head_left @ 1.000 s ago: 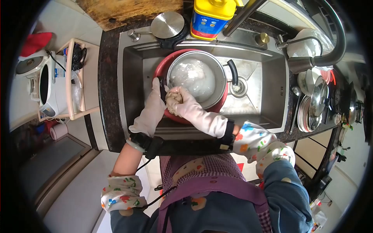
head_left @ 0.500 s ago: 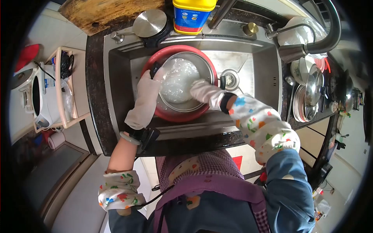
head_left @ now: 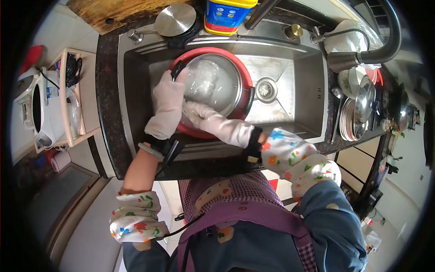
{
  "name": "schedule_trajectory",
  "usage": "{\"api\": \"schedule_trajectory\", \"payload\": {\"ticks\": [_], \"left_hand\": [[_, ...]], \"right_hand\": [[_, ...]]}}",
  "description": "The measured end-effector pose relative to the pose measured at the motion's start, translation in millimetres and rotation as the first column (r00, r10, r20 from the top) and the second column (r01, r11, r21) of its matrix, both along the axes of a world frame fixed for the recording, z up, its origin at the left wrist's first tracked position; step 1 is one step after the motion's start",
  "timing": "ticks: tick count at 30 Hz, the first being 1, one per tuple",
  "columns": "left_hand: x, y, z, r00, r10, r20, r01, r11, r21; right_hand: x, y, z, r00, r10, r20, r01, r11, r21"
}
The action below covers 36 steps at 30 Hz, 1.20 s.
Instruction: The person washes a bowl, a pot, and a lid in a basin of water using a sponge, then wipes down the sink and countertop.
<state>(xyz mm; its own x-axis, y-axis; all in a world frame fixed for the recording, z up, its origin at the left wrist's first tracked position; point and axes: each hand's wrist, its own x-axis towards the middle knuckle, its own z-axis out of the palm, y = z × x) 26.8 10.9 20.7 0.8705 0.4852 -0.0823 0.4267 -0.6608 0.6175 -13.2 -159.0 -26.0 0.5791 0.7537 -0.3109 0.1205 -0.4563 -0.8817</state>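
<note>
A metal pot (head_left: 236,86) with black side handles sits tilted in a red basin (head_left: 247,72) in the sink, with cloudy, foamy water inside. My left hand (head_left: 170,93), in a translucent white glove, is closed around the pot's left black handle (head_left: 177,70). My right hand (head_left: 197,113), gloved the same way, is at the pot's near-left rim, close to my left wrist. Its fingers are curled against the rim, and whatever they may hold is hidden. The pot's other black handle (head_left: 249,100) is at the right, over the basin's edge.
A steel sink (head_left: 299,86) surrounds the basin, its drain (head_left: 266,89) to the right. A small pan (head_left: 176,20), a yellow-and-blue tub (head_left: 226,16) and a wooden board (head_left: 118,13) stand behind. The faucet (head_left: 346,59) hangs at the right, beside stacked plates (head_left: 348,120).
My right hand has moved left along the near side of the pot, from its right part to the near-left rim. The pot has turned slightly; my left hand stays on its handle.
</note>
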Motion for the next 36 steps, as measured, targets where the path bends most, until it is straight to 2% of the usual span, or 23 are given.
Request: {"api": "schedule_trajectory", "payload": {"ticks": [2, 5, 7, 9, 11, 13, 16, 17, 18, 19, 21, 22, 23, 24, 25, 26, 27, 29, 31, 33, 34, 35, 36], "left_hand": [[13, 1, 13, 0.996, -0.068, -0.05, 0.071, 0.995, 0.072], [38, 6, 8, 0.971, -0.217, -0.101, 0.23, 0.963, 0.141], [47, 2, 15, 0.957, -0.215, -0.194, 0.235, 0.968, 0.09], [45, -1, 21, 0.978, -0.208, -0.001, 0.205, 0.97, -0.132], [37, 3, 30, 0.981, -0.186, 0.051, 0.192, 0.936, -0.296], [24, 14, 12, 0.928, -0.218, 0.301, 0.217, 0.975, 0.038], [-25, -2, 34, 0.987, -0.036, -0.158, -0.004, 0.969, -0.246], [-37, 5, -4, 0.881, -0.021, -0.472, -0.071, 0.982, -0.175], [-45, 6, -10, 0.761, -0.151, -0.631, -0.233, 0.844, -0.483], [-50, 8, -25, 0.761, -0.148, -0.632, -0.239, 0.842, -0.484], [-59, 13, -51, 0.734, -0.142, -0.664, -0.52, 0.511, -0.684], [-48, 4, -21, 0.753, -0.109, -0.649, -0.513, 0.52, -0.682], [-47, 3, -25, 0.752, -0.11, -0.65, -0.516, 0.514, -0.685], [-44, 4, -32, 0.78, -0.102, -0.618, -0.453, 0.589, -0.669], [-42, 5, -37, 0.805, -0.094, -0.585, -0.389, 0.661, -0.641], [-37, 5, -35, 0.815, -0.067, -0.576, -0.357, 0.725, -0.589], [-33, 5, -33, 0.813, -0.061, -0.578, -0.362, 0.725, -0.586], [-27, 5, -33, 0.823, -0.09, -0.561, -0.275, 0.801, -0.532], [-31, 11, -69, 0.827, -0.107, -0.551, -0.167, 0.89, -0.424], [-34, 3, -56, 0.856, -0.095, -0.508, 0.005, 0.985, -0.175], [-37, 5, -59, 0.854, -0.092, -0.512, 0.003, 0.985, -0.173], [-39, 6, -65, 0.865, -0.095, -0.492, 0.005, 0.983, -0.181], [-40, 7, -68, 0.876, -0.098, -0.472, 0.007, 0.982, -0.191]], "right_hand": [[0, -16, 2, 0.985, 0.093, 0.145, -0.098, 0.995, 0.029], [29, -53, -6, 0.742, 0.568, 0.356, -0.327, 0.77, -0.548], [37, -50, -5, 0.715, 0.61, 0.341, -0.315, 0.717, -0.622], [34, -39, -4, 0.691, 0.648, 0.319, -0.305, 0.662, -0.684], [21, -22, -11, 0.732, 0.61, 0.302, -0.338, 0.711, -0.616], [2, -4, -25, 0.851, 0.405, 0.335, -0.222, 0.855, -0.469], [-3, 14, -12, 0.929, 0.289, 0.232, -0.195, 0.913, -0.358], [-9, 20, -35, 0.987, 0.083, 0.138, -0.063, 0.987, -0.147], [-10, 22, -49, 0.995, -0.102, 0.0, 0.102, 0.993, 0.051], [-2, 21, -39, 0.995, -0.096, -0.001, 0.096, 0.994, 0.049], [27, 12, -9, 0.961, 0.269, -0.066, -0.25, 0.944, 0.215], [36, 2, -37, 0.813, 0.333, -0.477, -0.219, 0.935, 0.279], [56, -3, -30, 0.82, 0.452, -0.353, -0.434, 0.891, 0.133], [66, -12, -21, 0.899, 0.399, -0.182, -0.419, 0.903, -0.095], [79, -22, -32, 0.854, 0.515, 0.068, -0.518, 0.855, 0.02], [88, -24, -6, 0.849, 0.517, 0.113, -0.457, 0.824, -0.335], [98, -20, -38, 0.841, 0.54, 0.044, -0.48, 0.78, -0.403], [86, -46, -111, 0.775, 0.377, 0.507, -0.222, 0.914, -0.34], [67, -28, -124, 0.721, 0.575, 0.387, -0.354, 0.786, -0.507], [46, 7, -67, 0.961, 0.276, -0.024, -0.274, 0.932, -0.236], [36, 13, -57, 0.97, 0.13, -0.204, -0.138, 0.99, -0.022], [32, 16, -22, 0.97, 0.132, -0.204, -0.139, 0.99, -0.021], [32, 22, 30, 0.9, 0.024, -0.435, -0.064, 0.995, -0.079]]}}
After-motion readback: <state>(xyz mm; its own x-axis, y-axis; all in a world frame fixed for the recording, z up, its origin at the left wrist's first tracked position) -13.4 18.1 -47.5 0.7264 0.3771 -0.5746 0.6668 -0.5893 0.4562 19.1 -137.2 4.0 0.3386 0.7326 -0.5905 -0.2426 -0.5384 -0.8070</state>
